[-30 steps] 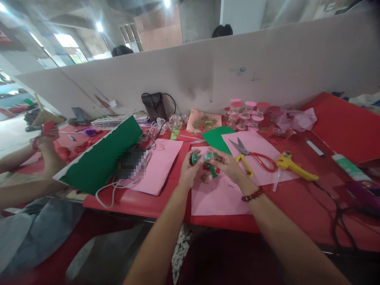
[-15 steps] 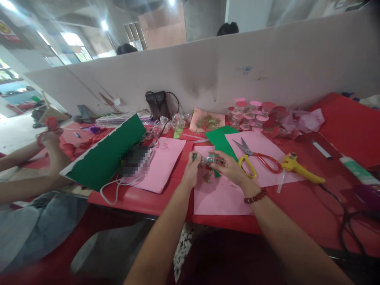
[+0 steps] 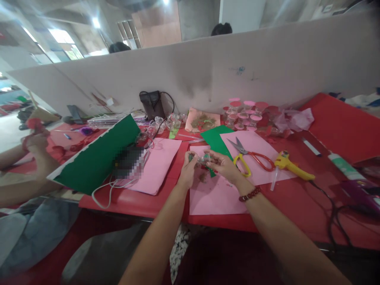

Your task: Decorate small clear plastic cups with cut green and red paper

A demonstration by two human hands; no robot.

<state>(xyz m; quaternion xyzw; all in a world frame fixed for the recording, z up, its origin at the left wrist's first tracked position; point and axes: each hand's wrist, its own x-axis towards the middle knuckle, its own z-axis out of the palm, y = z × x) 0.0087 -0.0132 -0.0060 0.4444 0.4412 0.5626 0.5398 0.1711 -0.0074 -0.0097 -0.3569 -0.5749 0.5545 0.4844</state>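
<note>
Between my two hands is a small clear plastic container (image 3: 203, 160) with some green at its ends, lying roughly sideways. The fingers of my left hand (image 3: 189, 168) are closed round its left end. My right hand (image 3: 222, 164), with a red bead bracelet at the wrist, grips the right end between thumb and fingers. Its exact shape is partly hidden by the fingers. Below lies a pink sheet (image 3: 218, 200) with a small heap of brownish bits (image 3: 202, 177). Scissors (image 3: 245, 149) with one yellow and one red handle lie right of my right hand.
A yellow glue gun (image 3: 292, 165) with a black cord lies at right, near a marker (image 3: 311, 147) and a green-white bottle (image 3: 346, 166). Clear pieces with pink discs (image 3: 249, 114) stand at the back. A green board (image 3: 97, 162) leans at left; beyond it are a co-worker's hands (image 3: 37, 144).
The view has turned slightly right, so everything sits further left. My hands still hold the clear container, and the right fingers have shifted a little on it.
</note>
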